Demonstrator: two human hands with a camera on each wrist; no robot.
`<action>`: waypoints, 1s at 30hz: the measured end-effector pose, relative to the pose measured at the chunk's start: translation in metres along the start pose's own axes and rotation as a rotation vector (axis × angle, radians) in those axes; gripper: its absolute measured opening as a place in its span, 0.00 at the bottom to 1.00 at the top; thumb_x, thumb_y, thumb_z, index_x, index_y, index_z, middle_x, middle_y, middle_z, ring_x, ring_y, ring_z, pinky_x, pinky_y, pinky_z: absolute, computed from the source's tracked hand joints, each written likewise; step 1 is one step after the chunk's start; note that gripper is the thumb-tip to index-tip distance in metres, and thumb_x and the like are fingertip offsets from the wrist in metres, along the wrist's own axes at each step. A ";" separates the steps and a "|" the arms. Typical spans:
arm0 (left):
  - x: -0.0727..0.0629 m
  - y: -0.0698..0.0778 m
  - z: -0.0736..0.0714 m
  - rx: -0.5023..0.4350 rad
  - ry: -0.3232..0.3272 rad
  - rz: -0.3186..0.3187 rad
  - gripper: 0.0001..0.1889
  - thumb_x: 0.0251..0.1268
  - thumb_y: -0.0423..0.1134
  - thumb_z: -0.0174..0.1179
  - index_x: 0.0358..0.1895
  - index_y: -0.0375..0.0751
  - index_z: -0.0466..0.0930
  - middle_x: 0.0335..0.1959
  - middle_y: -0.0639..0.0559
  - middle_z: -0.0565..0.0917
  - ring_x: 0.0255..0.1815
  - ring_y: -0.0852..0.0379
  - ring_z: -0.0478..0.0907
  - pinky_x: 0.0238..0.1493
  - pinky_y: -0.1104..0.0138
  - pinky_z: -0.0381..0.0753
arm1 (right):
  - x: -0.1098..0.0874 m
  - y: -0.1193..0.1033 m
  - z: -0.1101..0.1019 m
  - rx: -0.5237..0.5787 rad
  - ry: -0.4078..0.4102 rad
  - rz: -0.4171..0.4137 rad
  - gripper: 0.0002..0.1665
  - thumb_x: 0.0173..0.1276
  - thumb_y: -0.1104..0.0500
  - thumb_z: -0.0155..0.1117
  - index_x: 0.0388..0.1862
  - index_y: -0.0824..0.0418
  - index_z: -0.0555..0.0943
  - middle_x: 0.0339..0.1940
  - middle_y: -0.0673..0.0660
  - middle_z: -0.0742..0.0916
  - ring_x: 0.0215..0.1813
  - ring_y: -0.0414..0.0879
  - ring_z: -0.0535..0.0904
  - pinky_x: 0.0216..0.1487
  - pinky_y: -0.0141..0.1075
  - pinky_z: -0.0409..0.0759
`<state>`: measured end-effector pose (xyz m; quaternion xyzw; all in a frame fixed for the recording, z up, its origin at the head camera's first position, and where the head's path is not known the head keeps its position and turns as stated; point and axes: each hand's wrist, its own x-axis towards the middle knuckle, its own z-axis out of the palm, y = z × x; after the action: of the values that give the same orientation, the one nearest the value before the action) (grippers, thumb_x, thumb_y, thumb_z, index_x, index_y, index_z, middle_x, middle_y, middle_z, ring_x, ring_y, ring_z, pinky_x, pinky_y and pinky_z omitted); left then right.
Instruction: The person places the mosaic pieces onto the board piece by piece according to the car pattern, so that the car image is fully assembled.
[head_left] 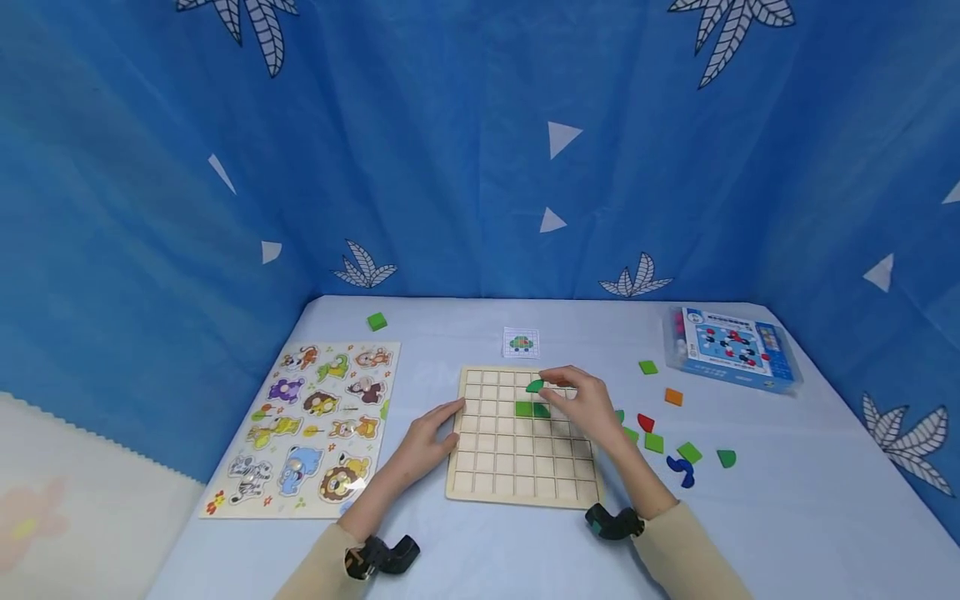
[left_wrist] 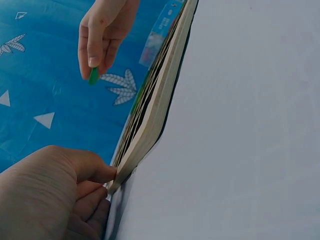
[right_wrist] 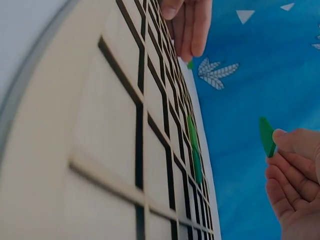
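Observation:
A wooden grid board (head_left: 525, 502) lies in front of me, with a light green square (head_left: 522, 409) and a dark green quarter-circle (head_left: 542, 411) side by side in its upper cells. My right hand (head_left: 585, 404) pinches another green quarter-circle piece (right_wrist: 266, 136) between thumb and fingertips, raised over the board's upper part. My left hand (head_left: 422, 442) rests at the board's left edge. Its thumb and fingertips touch that edge, spread apart along it, as the left wrist view also shows.
Behind the board lies a small picture card (head_left: 521, 342). An animal puzzle board (head_left: 217, 510) is at left, a green block (head_left: 377, 322) beyond it. To the right are an orange square (head_left: 673, 397), a red piece (head_left: 646, 423), blue pieces (head_left: 681, 468), several green ones and a boxed set (head_left: 738, 350).

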<state>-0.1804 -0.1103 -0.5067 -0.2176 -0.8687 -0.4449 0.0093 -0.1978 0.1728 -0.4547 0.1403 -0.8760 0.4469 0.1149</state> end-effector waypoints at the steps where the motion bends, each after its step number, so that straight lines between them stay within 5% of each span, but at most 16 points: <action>1: 0.000 0.000 0.000 0.002 0.000 -0.001 0.29 0.59 0.26 0.59 0.67 0.36 0.67 0.65 0.42 0.70 0.66 0.47 0.65 0.67 0.57 0.64 | 0.001 -0.001 0.003 0.004 -0.007 0.002 0.17 0.60 0.58 0.70 0.48 0.61 0.83 0.45 0.53 0.85 0.48 0.51 0.80 0.49 0.48 0.80; 13: -0.001 0.002 0.000 -0.003 -0.019 -0.025 0.28 0.60 0.27 0.58 0.67 0.36 0.67 0.65 0.42 0.69 0.67 0.46 0.64 0.67 0.57 0.63 | 0.005 -0.006 0.037 0.003 -0.079 -0.015 0.16 0.59 0.60 0.70 0.47 0.60 0.84 0.44 0.50 0.85 0.46 0.47 0.80 0.47 0.44 0.81; 30: 0.000 0.004 0.000 0.013 -0.021 -0.011 0.29 0.61 0.27 0.58 0.67 0.36 0.66 0.65 0.41 0.69 0.66 0.45 0.65 0.67 0.56 0.64 | 0.000 0.009 0.050 -0.064 -0.137 -0.007 0.16 0.57 0.62 0.71 0.46 0.59 0.84 0.42 0.49 0.85 0.46 0.45 0.80 0.50 0.41 0.80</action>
<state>-0.1791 -0.1080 -0.5038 -0.2175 -0.8729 -0.4368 -0.0006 -0.2048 0.1373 -0.4901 0.1700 -0.8950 0.4078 0.0610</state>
